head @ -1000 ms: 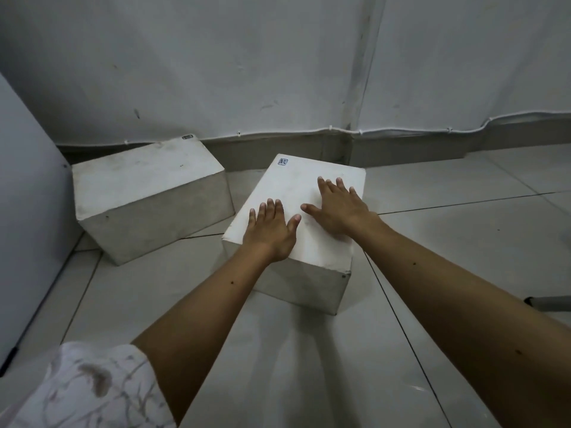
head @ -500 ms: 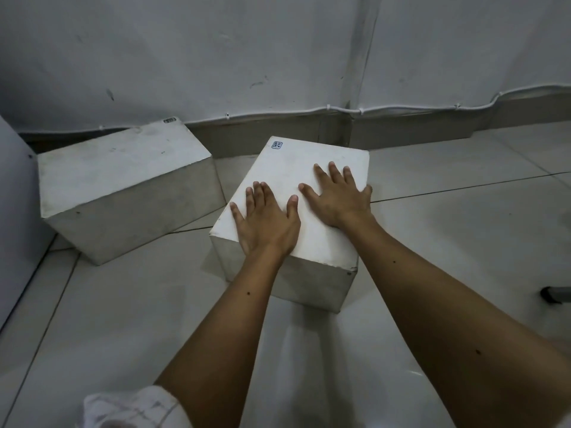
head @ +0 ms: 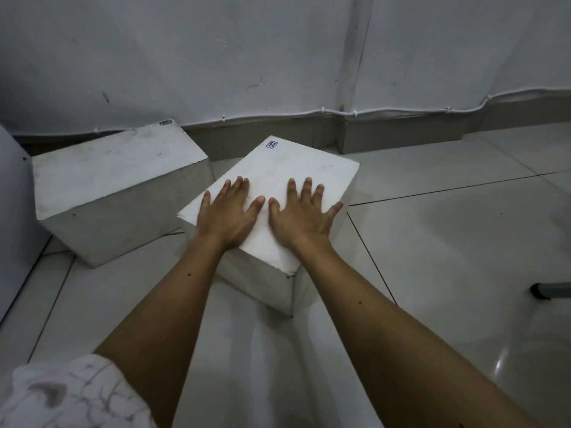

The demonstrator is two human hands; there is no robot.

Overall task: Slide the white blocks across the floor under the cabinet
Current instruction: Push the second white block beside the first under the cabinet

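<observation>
Two white blocks on the tiled floor point(head: 432, 242): near block point(head: 278, 177) under left hand point(head: 227, 216) and right hand point(head: 301, 217), both flat, fingers spread wide; far block point(head: 114, 177) just left, by the wall point(head: 216, 57).

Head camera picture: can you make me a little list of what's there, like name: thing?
near block: white block, small label at its far corner, on the floor
far block: grayer block to its left, by the wall
left hand: flat on the near block, fingers spread
right hand: flat on it too
floor: glossy tiles
touching: cannot tell whether the blocks meet
</observation>
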